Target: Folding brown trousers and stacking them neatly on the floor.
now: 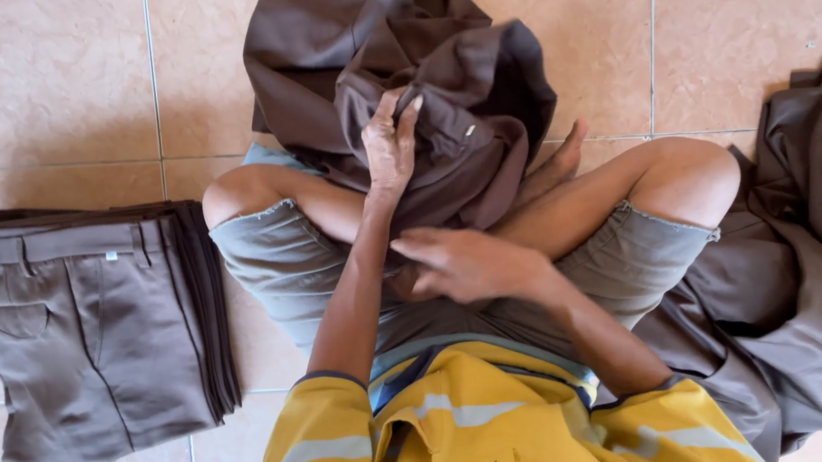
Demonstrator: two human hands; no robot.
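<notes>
1. On the person's lap lies a bunched-up brown garment (418,90). It spills from the crossed legs out onto the tiled floor (35,86) ahead.
2. Up at the top of the bundle, the left hand (391,147) has its fingers curled over a fold of the brown cloth and pinches it.
3. Lower down, the right hand (469,264) lies flat and sideways at the near edge of the garment, close to the belly. Its fingers are mostly straight and touch the cloth. I cannot tell if it holds any of it.
4. Most of the garment is past the left hand, farther from the body.
5. To the person's left sits a neat stack of folded brown trousers (79,333), just beside the knee.
6. To the person's right lies a loose heap of brown cloth (819,292), touching the other leg.
7. Bare tiles show ahead, on both sides of the garment.
</notes>
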